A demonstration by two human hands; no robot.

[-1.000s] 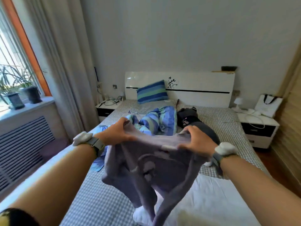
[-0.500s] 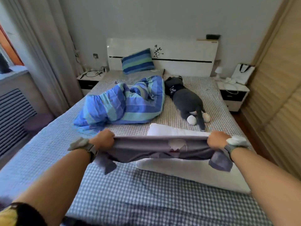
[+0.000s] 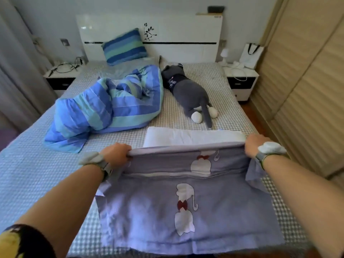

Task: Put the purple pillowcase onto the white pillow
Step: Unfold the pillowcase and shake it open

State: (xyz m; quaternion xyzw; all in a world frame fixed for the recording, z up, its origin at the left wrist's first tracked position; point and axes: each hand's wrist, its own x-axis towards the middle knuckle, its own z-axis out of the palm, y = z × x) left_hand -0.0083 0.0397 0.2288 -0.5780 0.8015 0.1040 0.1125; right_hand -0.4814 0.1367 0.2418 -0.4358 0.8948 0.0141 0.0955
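Observation:
The purple pillowcase (image 3: 149, 211), printed with white cats, lies spread flat over the near part of the bed and covers most of the white pillow (image 3: 193, 135). Only the pillow's far strip shows beyond the cloth. My left hand (image 3: 116, 155) grips the pillowcase's far left corner. My right hand (image 3: 254, 145) grips its far right corner. The far edge of the cloth is pulled taut between the two hands.
A crumpled blue striped duvet (image 3: 104, 108) lies on the checked bed (image 3: 28, 168) to the left. A grey plush cat (image 3: 189, 92) lies at centre right. A striped pillow (image 3: 124, 46) leans on the headboard. A wooden wardrobe (image 3: 307, 81) stands close on the right.
The pillowcase was bunched in the air between my hands. It has come down, spread wide and now drapes over the pillow, with my hands farther apart and lower.

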